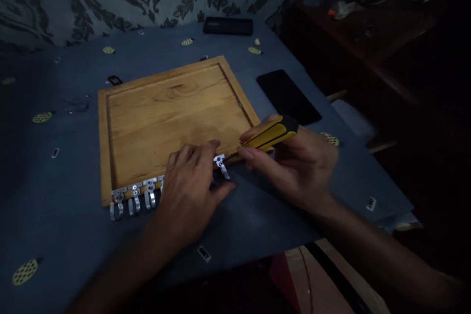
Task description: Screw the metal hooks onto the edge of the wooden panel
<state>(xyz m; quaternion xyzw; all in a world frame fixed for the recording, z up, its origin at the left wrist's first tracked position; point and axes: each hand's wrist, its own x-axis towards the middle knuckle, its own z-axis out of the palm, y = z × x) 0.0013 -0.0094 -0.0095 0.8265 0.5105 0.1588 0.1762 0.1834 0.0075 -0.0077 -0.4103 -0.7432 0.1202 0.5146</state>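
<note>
A framed wooden board (165,122) lies on the table, with a row of silver metal hooks (150,192) along its near edge. My left hand (189,189) is over the middle of this row, fingers on the board's edge and thumb below the rail; it covers several hooks. My right hand (305,167) grips a yellow and black screwdriver (270,133) by its handle. The thin, dim shaft points left to the rightmost hook (221,163); whether the tip sits in a screw I cannot tell.
A blue patterned cloth (66,235) covers the table. Right of the board lies a black phone (289,95), and a dark case-like object (228,26) is near the patterned wall. Beyond the table's right edge stands a dark wooden surface (382,34) with assorted items.
</note>
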